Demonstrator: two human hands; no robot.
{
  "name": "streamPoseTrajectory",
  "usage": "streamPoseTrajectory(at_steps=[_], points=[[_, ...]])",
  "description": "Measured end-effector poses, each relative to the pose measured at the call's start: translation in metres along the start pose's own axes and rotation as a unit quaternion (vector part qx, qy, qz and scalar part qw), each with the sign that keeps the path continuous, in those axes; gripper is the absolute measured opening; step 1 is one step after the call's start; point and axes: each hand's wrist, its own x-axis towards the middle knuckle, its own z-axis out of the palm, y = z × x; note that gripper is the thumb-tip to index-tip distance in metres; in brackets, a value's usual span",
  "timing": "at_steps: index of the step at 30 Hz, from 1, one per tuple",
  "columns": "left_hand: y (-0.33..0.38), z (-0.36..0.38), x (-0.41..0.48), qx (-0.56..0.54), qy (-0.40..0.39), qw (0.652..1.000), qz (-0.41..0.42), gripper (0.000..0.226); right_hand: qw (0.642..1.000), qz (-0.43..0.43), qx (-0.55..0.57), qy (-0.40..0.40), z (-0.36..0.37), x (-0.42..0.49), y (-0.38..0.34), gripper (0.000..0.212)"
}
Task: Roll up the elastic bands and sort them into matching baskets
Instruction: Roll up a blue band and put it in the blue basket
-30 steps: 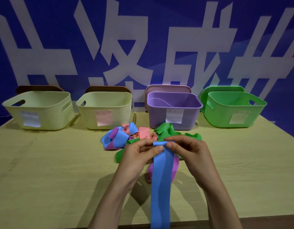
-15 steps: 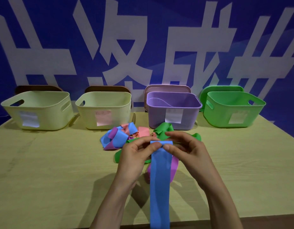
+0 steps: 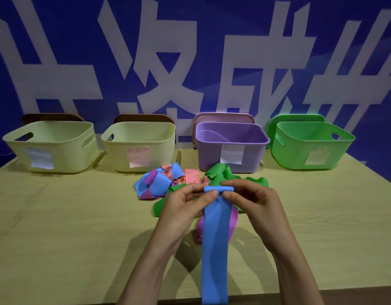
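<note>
Head view: fuller roll atop blue band [image 3: 214, 249] than before.

Worn at head height, wide-angle, facing forward and down. Close over the pale wooden worktop [image 3: 58, 238], its near edge along the bottom of the frame; blue backdrop with large white characters [image 3: 58, 51] filling the upper half.

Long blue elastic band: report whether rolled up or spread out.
Mostly spread: the long blue elastic band hangs flat; only its top is rolled, between left hand and right hand.
</note>
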Motion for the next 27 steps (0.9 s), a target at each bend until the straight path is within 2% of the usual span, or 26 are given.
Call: streamPoseTrajectory(at_steps=[2, 7, 11, 14, 16, 18, 23, 27], points=[[0.0013, 0.0013, -0.0007, -0.026, -0.004, 1.0, -0.005, 0.03, 1.0, -0.005, 0.004, 0.001, -0.0007, -0.0001, -0.0017, 0.024], [0.0004, 0.0039, 0.0003, -0.037, 0.011, 0.999, -0.003, 0.01, 1.0, -0.015, 0.008, 0.002, -0.0006, 0.0003, -0.0021, 0.032], [-0.0013, 0.0056, -0.0007, -0.013, 0.037, 0.999, 0.032, 0.014, 1.0, -0.014, 0.0, -0.027, -0.002, -0.0007, -0.0036, 0.033], [-0.0014, 0.007, -0.0011, 0.002, 0.054, 0.997, 0.054, 0.013, 1.0, 0.003, 0.008, -0.024, 0.0001, -0.0014, -0.0037, 0.02], [-0.0017, 0.0075, -0.0015, 0.031, 0.056, 0.996, 0.066, 0.013, 1.0, 0.002, -0.026, -0.015, 0.0009, -0.0007, -0.0032, 0.007], [-0.002, 0.0083, -0.0022, 0.043, 0.054, 0.995, 0.073, 0.013, 0.999, -0.001, -0.046, -0.003, 0.0014, 0.0001, -0.0023, 0.012], [-0.0024, 0.0096, -0.0011, 0.004, 0.044, 0.998, 0.047, 0.013, 0.999, -0.016, -0.035, 0.023, 0.0025, 0.0, -0.002, 0.018], [-0.0018, 0.0058, -0.0003, 0.007, 0.009, 1.0, 0.012, 0.025, 0.999, -0.013, -0.008, 0.031, 0.0001, -0.001, -0.001, 0.012]])
